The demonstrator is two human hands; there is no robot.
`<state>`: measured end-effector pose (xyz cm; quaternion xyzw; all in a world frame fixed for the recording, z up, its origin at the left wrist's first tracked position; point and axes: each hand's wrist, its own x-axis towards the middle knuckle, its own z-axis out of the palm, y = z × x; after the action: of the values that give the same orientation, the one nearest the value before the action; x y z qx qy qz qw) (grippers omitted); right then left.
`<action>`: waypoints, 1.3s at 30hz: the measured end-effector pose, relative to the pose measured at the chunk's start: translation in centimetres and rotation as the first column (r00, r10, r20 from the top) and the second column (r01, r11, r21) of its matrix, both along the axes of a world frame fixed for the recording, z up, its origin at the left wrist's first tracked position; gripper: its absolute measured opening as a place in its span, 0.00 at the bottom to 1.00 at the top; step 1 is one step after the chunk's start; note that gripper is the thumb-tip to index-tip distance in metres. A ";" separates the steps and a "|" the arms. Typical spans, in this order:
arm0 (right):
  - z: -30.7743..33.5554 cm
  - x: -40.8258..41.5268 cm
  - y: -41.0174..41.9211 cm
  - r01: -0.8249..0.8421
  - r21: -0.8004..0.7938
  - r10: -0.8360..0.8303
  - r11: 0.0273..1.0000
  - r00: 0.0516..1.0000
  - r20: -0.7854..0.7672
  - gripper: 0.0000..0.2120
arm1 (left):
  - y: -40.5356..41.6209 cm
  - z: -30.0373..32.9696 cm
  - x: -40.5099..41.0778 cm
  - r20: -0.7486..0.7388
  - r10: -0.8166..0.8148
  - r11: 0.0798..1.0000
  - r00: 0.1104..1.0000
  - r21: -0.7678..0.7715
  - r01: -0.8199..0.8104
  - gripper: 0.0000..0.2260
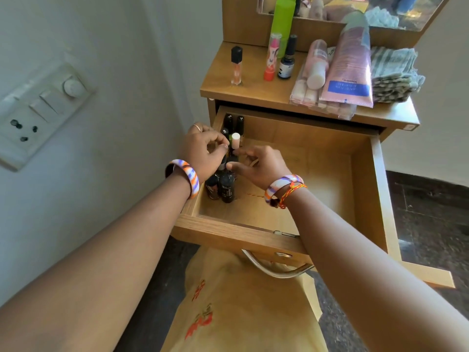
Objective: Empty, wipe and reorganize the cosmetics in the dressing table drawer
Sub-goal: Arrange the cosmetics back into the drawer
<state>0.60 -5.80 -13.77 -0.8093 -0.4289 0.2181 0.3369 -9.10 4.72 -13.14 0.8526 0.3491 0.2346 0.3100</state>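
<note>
The wooden drawer [360,174] of the dressing table is pulled out. Several dark bottles [227,186] stand in a row along its left wall, with a pale pink bottle with a white cap [235,140] among them. My left hand [203,151] is over the drawer's left edge, and its thumb and curled fingers pinch the white-capped bottle from the left. My right hand [258,165] reaches in from the right, thumb and forefinger pinching the black cap of a dark bottle [232,158] just below it. The drawer floor [304,179] to the right is bare wood.
On the table top [223,87] stand a small perfume bottle [236,66], a pink-and-orange tube [271,57], a dark dropper bottle [288,59] and a green can [283,21]. Pink tubes [347,62] and a folded cloth [396,74] lie at the right. A switch panel [38,110] is on the left wall.
</note>
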 end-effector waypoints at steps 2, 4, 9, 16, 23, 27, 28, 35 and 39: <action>-0.2 -0.1 0.3 -0.019 -0.039 0.019 0.999 1.000 -0.001 0.19 | 0.0 0.0 0.0 0.018 0.025 1.000 1.000 -0.017 -0.025 0.06; -0.1 0.2 0.5 0.024 -0.034 -0.025 0.999 0.998 -0.057 0.17 | 0.1 0.3 -0.4 -0.007 0.034 0.999 0.999 -0.037 -0.035 0.06; -0.5 1.3 0.4 0.158 -0.064 -0.169 0.985 0.962 -0.213 0.14 | 0.2 0.9 -1.5 -0.274 -0.057 0.998 0.960 -0.020 0.053 0.13; -0.3 1.3 0.6 0.199 -0.047 -0.205 0.979 0.938 -0.280 0.14 | 0.6 0.2 -0.8 -0.271 -0.063 0.997 0.960 0.027 0.073 0.11; 0.1 1.0 0.4 0.256 -0.021 -0.250 0.967 0.921 -0.298 0.14 | 1.2 -0.2 -0.6 -0.118 -0.034 0.999 0.992 0.004 0.035 0.09; 0.2 0.9 0.5 0.232 -0.031 -0.231 0.972 0.932 -0.279 0.14 | 1.0 -0.2 -0.6 -0.116 -0.033 0.999 0.993 0.031 0.037 0.10; 0.1 0.9 0.5 0.221 -0.036 -0.223 0.975 0.937 -0.270 0.15 | 1.0 -0.2 -0.6 -0.117 -0.033 0.999 0.993 0.039 0.037 0.10; 0.1 0.8 0.4 0.158 -0.016 -0.158 0.987 0.966 -0.203 0.14 | 0.8 -0.3 -0.6 -0.149 -0.030 0.995 0.988 0.090 0.044 0.12; 0.2 0.3 0.4 0.037 -0.025 -0.040 0.999 0.992 -0.118 0.14 | 0.7 -0.3 -0.6 -0.192 -0.037 0.990 0.981 0.126 0.062 0.12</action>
<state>0.90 -5.37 -13.62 -0.8068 -0.3899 0.2640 0.3569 -9.66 5.39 -13.40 0.8982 0.3393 0.1672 0.2242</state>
